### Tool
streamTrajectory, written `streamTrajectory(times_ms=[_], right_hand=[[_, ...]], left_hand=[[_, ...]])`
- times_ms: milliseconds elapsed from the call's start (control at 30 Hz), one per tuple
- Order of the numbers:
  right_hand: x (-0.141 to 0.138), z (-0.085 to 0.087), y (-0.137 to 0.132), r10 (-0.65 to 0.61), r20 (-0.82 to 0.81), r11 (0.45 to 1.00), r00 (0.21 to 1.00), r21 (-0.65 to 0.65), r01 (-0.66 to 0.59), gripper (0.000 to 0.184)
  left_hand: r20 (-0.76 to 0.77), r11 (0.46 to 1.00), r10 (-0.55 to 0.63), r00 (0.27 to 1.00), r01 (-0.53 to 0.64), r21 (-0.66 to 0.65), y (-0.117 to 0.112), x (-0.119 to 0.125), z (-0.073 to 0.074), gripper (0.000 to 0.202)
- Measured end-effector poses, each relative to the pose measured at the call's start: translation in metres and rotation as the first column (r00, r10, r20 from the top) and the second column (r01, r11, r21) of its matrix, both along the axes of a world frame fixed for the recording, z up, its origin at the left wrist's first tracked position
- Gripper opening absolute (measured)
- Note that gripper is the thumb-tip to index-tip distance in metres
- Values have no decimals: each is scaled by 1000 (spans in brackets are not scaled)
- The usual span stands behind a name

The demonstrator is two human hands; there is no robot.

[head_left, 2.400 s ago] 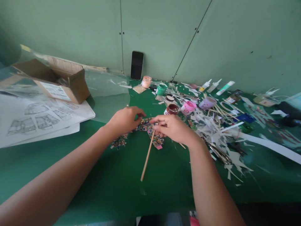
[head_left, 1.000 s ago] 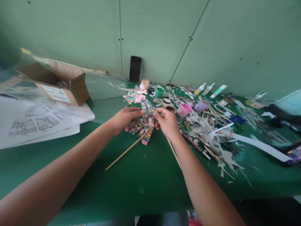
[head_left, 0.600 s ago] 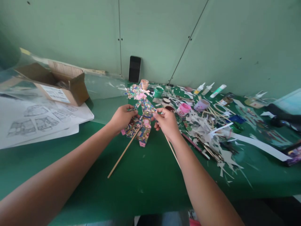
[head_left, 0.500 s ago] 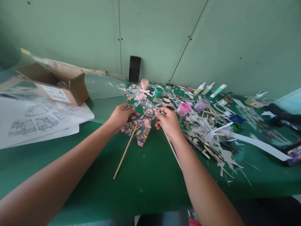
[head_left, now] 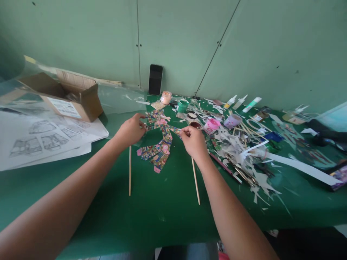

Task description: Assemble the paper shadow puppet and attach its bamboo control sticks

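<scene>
A jointed, colourfully patterned puppet (head_left: 166,139) hangs between my hands over the table, its legs with pink feet swung to the left. My left hand (head_left: 131,130) is closed at the end of one puppet arm; a thin wooden stick (head_left: 130,171) points down below it. My right hand (head_left: 193,139) pinches the end of the other arm, which is stretched out sideways. Under that hand a second wooden stick (head_left: 195,182) slants down. The fingers hide where the sticks join the arms.
Right of the puppet lie white paper scraps (head_left: 233,144), a pink paint jar (head_left: 211,125), a green jar (head_left: 182,105) and metal tools (head_left: 241,169). A phone (head_left: 155,79) leans on the wall. At left are an open cardboard box (head_left: 73,101) and printed sheets (head_left: 48,139).
My left hand has moved left and up, and the puppet's arms are spread wider. The puppet sits lower with its legs swung left. Both sticks now hang more steeply.
</scene>
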State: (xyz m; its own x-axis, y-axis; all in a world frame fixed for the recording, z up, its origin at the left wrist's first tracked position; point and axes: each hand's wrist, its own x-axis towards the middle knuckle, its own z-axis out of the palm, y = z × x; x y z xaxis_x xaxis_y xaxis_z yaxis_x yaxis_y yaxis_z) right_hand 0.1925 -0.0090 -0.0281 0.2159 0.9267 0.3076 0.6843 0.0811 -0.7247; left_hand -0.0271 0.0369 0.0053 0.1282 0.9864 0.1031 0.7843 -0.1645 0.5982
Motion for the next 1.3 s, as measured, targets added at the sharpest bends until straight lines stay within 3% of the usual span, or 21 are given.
streamTrajectory(times_ms=[67, 133, 233, 300, 367, 433, 533, 733, 1000, 1200, 1300], right_hand=[[-2, -1, -2, -7, 108, 1000, 994, -27, 10, 11], [-4, -2, -4, -13, 195, 1000, 981, -15, 16, 15], [-6, -2, -6, -31, 310, 999, 950, 24, 25, 17], [-5, -1, -6, -18, 348, 999, 937, 38, 5, 17], [-6, 2, -7, 59, 316, 997, 947, 20, -69, 16], [-8, 6, -8, 187, 250, 982, 950, -45, -181, 17], [-13, 8, -12, 345, 240, 935, 907, -171, -311, 23], [-18, 5, -16, 432, 334, 899, 838, -234, -370, 35], [-15, 5, -15, 479, 350, 877, 805, -231, -422, 31], [-15, 13, -15, 516, 181, 856, 837, -76, -511, 24], [-8, 21, -16, 421, 93, 896, 902, 114, -430, 27]], left_hand=[[-245, 990, 23, 969, 12, 142, -4, -1, 2, 46], [-365, 977, 39, 930, 42, 211, -11, 2, 6, 40], [-392, 974, -168, 905, 212, 72, -24, 12, 12, 29], [-422, 937, -334, 843, 344, -55, -32, 18, 12, 31], [-490, 906, -401, 774, 415, -85, -39, 23, 11, 38], [-535, 905, -393, 748, 417, -81, -43, 26, 8, 44], [-516, 922, -368, 773, 376, -93, -44, 29, 6, 39], [-478, 969, -206, 854, 247, 24, -35, 29, 0, 33], [-445, 924, -261, 857, 355, 141, -28, 28, -17, 38], [-273, 907, -327, 905, 382, 178, -20, 23, -20, 39], [-193, 912, -333, 923, 367, 182, -17, 21, -16, 33]])
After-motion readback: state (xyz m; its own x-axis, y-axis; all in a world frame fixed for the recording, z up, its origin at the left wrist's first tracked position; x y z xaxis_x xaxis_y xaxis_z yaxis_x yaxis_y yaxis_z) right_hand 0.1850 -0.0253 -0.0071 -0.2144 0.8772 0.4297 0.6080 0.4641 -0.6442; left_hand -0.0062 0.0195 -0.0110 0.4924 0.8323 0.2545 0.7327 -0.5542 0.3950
